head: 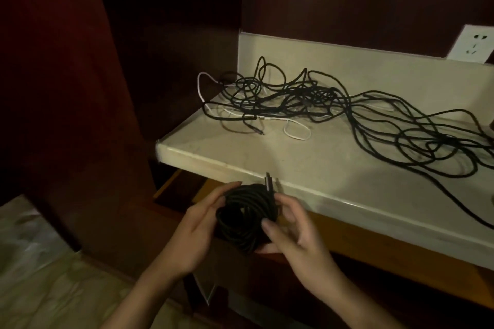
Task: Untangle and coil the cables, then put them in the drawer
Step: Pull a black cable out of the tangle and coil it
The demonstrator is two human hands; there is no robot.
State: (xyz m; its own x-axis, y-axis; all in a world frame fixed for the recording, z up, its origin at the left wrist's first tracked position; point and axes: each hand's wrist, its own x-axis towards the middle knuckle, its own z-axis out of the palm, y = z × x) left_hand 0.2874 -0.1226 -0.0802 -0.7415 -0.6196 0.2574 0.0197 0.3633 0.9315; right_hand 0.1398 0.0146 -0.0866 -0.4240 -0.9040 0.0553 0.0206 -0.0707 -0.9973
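Coil: you hold a wound black cable coil in front of the counter, just below its front edge, between both your hands
Left hand: your left hand cups the coil's left side, fingers fairly straight and laid against the outer turns, fingertips reaching the top of the loop
Right hand: your right hand grasps the coil's right side, thumb pressed on the front of the turns and fingers curled round behind them
Plug: the coil's plug end sticks up from the top right of the loop, its tip overlapping the counter's front edge
Black tangle: a loose mass of black cable sprawls across the counter top, from the back left corner over to the right edge of view, with one strand trailing down toward the counter's front right
White cable: a thin white cable is caught in the tangle's left part; one loop lies on the counter toward its front, another arcs off the counter's left edge
Drawer: a wooden drawer shows pulled out under the counter's left front corner; its inside is too dark to make out
Socket: a white wall socket sits above the counter's raised back edge, at far right
Floor: pale flooring lies below and left of the counter
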